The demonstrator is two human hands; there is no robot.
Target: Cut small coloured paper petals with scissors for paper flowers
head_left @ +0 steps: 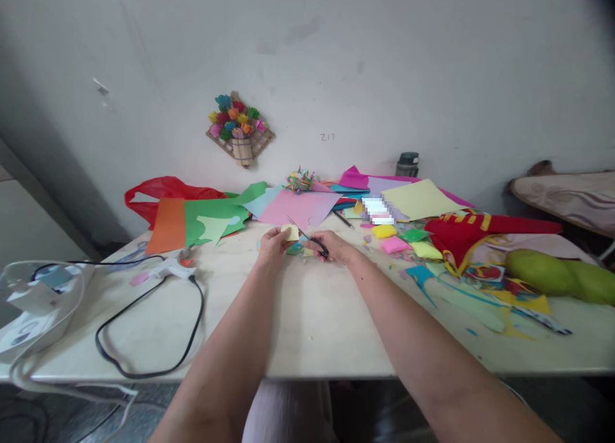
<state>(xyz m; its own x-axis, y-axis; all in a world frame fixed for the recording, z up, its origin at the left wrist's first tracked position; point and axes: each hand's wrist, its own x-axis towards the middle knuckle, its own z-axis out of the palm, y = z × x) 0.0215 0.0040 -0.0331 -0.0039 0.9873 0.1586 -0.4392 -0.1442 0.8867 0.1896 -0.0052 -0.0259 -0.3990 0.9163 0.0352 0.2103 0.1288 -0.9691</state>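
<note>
Pinched in my left hand [272, 245] is a small piece of pale yellow paper [290, 233]. My right hand [335, 246] grips a pair of scissors with black handles [319, 243], the blades pointing up and left toward the paper's edge. Whether the blades touch the paper I cannot tell. Small blue and green paper scraps [295, 247] lie on the table just below and between my hands. A pink sheet [300, 207] lies flat behind them, and a dark pencil or pen [343, 220] rests near its right corner.
At left, a white glue gun [173, 267] trails a black cable beside a power strip box [36, 308]. Orange [166, 225] and green sheets [211, 215] lie behind it. To the right are coloured packets [394, 245], red cloth [461, 238], a green fruit [542, 271] and scraps. A bottle [407, 165] stands behind.
</note>
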